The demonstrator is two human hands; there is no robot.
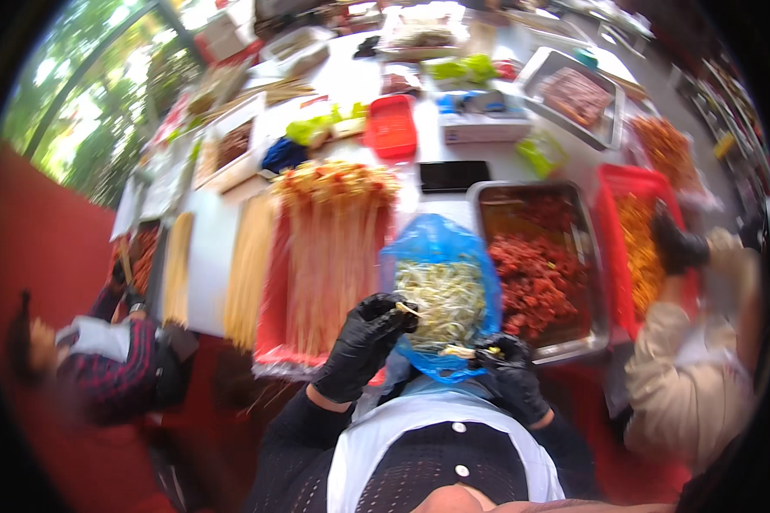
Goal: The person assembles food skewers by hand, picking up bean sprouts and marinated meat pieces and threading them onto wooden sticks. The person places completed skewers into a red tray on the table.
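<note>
Before me lies an open blue plastic bag point(433, 234) filled with bean sprouts point(439, 295). My left hand point(366, 346), in a black glove, pinches a thin pale piece, seemingly a sprout point(408, 310), at the bag's left side. At its lower right edge, my right hand point(513, 372), also black-gloved, grips a small pale yellowish bunch point(459, 352); its exact kind is unclear. A plastic-lined red tray point(271, 330) on the left holds many skewers point(333, 263) with food at their far ends. Red marinated meat point(532, 276) sits in a metal tray point(590, 256) on the right.
Bundled bamboo sticks point(250, 263) lie left of the skewer tray. A black phone-like slab point(454, 176) and a red basket point(391, 128) are farther back. At right, a co-worker's gloved hand point(677, 240) is over a red tray point(606, 192) of orange food. Another person point(109, 359) works at left.
</note>
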